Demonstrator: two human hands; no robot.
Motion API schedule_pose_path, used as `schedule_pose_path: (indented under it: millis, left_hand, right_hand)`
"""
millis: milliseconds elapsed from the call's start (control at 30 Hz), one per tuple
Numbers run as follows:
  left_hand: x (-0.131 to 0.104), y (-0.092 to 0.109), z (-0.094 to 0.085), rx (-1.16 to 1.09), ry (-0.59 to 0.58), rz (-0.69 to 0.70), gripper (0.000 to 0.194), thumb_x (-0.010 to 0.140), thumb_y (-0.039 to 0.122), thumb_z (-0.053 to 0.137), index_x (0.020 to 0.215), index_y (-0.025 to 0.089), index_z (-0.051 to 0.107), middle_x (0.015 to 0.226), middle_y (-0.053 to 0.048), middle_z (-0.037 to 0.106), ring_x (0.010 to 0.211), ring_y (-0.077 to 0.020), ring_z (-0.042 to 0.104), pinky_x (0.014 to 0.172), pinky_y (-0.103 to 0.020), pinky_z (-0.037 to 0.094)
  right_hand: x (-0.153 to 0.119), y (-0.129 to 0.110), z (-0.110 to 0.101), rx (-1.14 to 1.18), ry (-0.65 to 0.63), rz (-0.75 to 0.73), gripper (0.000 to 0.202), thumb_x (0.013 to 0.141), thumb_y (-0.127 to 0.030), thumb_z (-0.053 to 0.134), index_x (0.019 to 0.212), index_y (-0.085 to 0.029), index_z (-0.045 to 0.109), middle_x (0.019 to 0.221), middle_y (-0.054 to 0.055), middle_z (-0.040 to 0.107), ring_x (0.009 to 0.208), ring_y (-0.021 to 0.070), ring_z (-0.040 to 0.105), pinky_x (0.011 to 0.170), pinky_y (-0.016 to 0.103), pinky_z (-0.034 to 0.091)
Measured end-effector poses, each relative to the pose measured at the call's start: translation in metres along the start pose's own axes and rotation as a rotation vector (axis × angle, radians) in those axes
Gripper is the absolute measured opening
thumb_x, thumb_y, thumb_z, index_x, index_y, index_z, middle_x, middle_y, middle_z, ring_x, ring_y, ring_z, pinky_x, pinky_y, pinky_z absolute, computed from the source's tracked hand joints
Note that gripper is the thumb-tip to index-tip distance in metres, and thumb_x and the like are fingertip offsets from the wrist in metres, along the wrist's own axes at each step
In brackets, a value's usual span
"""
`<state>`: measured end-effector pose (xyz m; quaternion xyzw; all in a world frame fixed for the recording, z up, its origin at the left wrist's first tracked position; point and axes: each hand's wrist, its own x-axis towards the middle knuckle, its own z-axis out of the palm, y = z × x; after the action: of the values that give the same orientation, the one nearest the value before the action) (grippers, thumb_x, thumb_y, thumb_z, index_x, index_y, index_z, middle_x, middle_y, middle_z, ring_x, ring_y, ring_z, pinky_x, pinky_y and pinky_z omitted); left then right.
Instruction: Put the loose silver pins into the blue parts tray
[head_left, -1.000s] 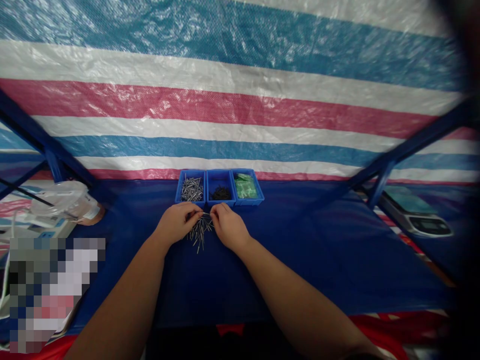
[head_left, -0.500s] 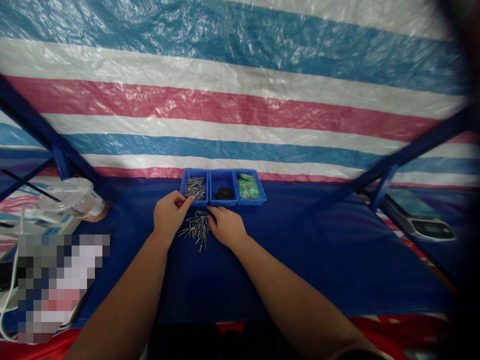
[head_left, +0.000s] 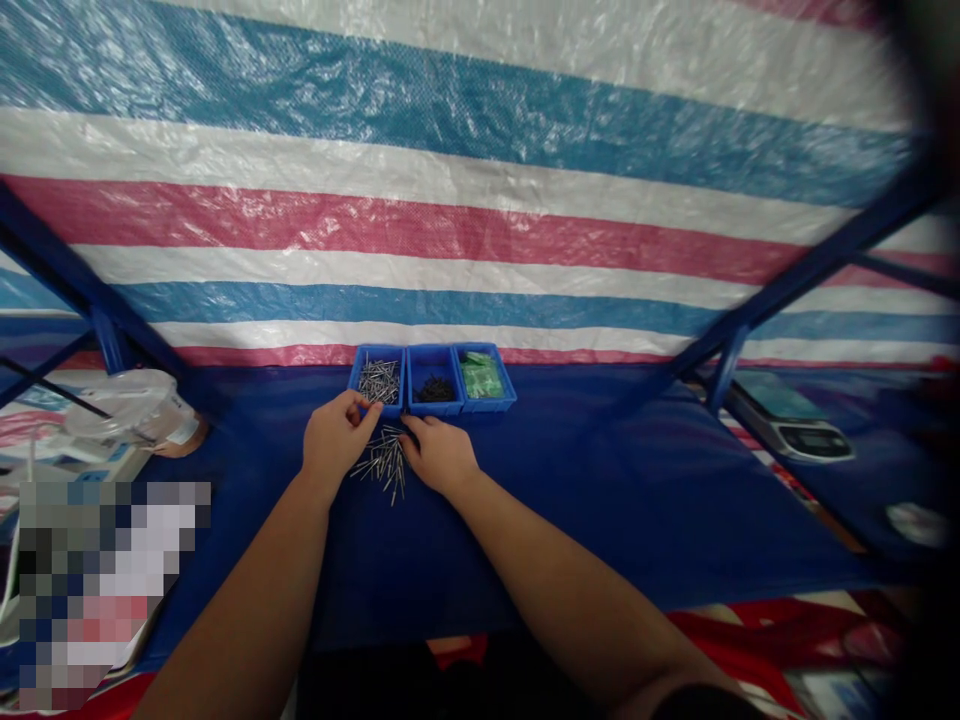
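Note:
My left hand (head_left: 335, 438) is closed in a pinch at the front edge of the left blue bin (head_left: 352, 378). What its fingertips hold, if anything, is too small to make out. The left bin holds many thin silvery metal pins (head_left: 380, 380). Just in front of it, a loose pile of similar metal pins (head_left: 384, 462) lies between my two hands. My right hand (head_left: 444, 455) rests at the pile's right side with its fingers curled together. Something small and dark shows at its fingertips, not clear enough to name.
Beside the left bin stand a middle blue bin (head_left: 433, 357) with small dark pieces and a right blue bin (head_left: 489, 405) with green packets. At left are a lidded plastic tub (head_left: 139, 410) and a power strip (head_left: 116, 465). A digital scale (head_left: 810, 437) sits far right.
The whole view has shifted, so the bins and pile appear a little further left. Both hands stay nearly in place beside the pile and bins.

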<state>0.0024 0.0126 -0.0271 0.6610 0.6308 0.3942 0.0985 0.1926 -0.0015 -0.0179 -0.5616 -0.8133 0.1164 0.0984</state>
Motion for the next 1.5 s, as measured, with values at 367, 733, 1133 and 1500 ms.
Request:
schedule_pose_path:
  millis: [367, 733, 1133, 1500]
  left_hand:
    - [0.004, -0.004, -0.001, 0.011, 0.166, 0.007, 0.017, 0.083, 0.031, 0.065, 0.096, 0.021, 0.065, 0.096, -0.005, 0.059, 0.077, -0.0182, 0.057, 0.078, -0.035, 0.049]
    - [0.004, -0.002, -0.001, -0.046, 0.135, 0.040, 0.013, 0.083, 0.026, 0.065, 0.094, 0.021, 0.063, 0.090, -0.004, 0.060, 0.076, -0.0175, 0.057, 0.072, -0.034, 0.048]
    - [0.005, -0.005, -0.003, -0.079, 0.093, 0.001, 0.011, 0.083, 0.023, 0.062, 0.094, 0.021, 0.062, 0.082, -0.001, 0.056, 0.069, -0.0162, 0.055, 0.067, -0.032, 0.046]
    - [0.003, -0.001, -0.006, -0.108, 0.096, 0.009, 0.013, 0.079, 0.017, 0.060, 0.091, 0.021, 0.060, 0.078, 0.000, 0.054, 0.065, -0.0147, 0.051, 0.068, -0.031, 0.045]
  right_hand:
    - [-0.002, 0.003, 0.003, -0.056, 0.058, 0.040, 0.020, 0.095, -0.028, 0.049, 0.105, -0.024, 0.065, 0.104, 0.007, 0.064, 0.090, 0.0199, 0.063, 0.073, 0.028, 0.045]
    - [-0.003, 0.013, -0.003, 0.170, 0.247, -0.135, 0.007, 0.083, -0.017, 0.059, 0.088, -0.021, 0.062, 0.085, 0.002, 0.067, 0.078, 0.0163, 0.062, 0.070, 0.026, 0.042]
    - [0.034, -0.015, -0.018, 0.252, 0.397, -0.111, 0.005, 0.088, -0.025, 0.060, 0.088, -0.021, 0.062, 0.087, 0.003, 0.067, 0.079, 0.0176, 0.060, 0.071, 0.029, 0.044]
    - [-0.016, 0.020, -0.006, 0.141, 0.041, -0.263, 0.036, 0.085, -0.019, 0.062, 0.121, -0.020, 0.065, 0.111, 0.008, 0.062, 0.100, 0.0198, 0.061, 0.094, 0.032, 0.046]
